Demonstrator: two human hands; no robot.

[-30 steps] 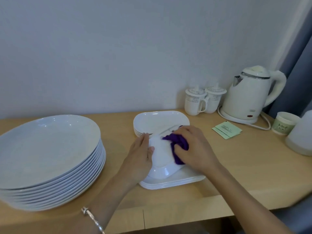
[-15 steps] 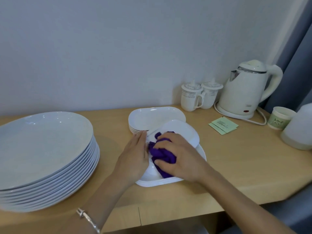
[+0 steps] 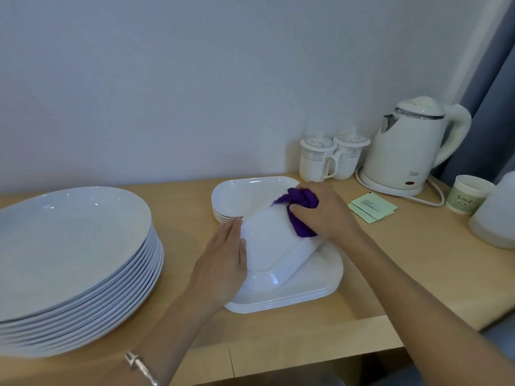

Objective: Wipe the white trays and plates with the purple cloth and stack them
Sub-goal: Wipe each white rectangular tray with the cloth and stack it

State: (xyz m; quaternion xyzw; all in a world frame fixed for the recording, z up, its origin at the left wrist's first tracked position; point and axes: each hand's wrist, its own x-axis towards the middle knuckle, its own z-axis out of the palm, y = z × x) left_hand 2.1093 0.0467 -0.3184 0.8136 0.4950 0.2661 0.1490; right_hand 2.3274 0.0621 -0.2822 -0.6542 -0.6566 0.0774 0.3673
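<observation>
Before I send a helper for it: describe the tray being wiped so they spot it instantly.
On the wooden counter, right of the stack of round plates, find the nearer stack of white trays. The wiped tray lies on top, the only one flipped bottom-up and askew, purple cloth pressed on it.

A white electric kettle (image 3: pixel 409 151) is sitting on its base at the back right corner of the light wooden desk (image 3: pixel 418 274). Two white lidded ceramic mugs (image 3: pixel 316 160) are standing side by side just left of it. Pale green paper sachets (image 3: pixel 372 207) are lying in front of the kettle. A green-printed paper cup (image 3: pixel 468 193) and a white translucent container (image 3: pixel 496 213) are standing at the right edge.
</observation>
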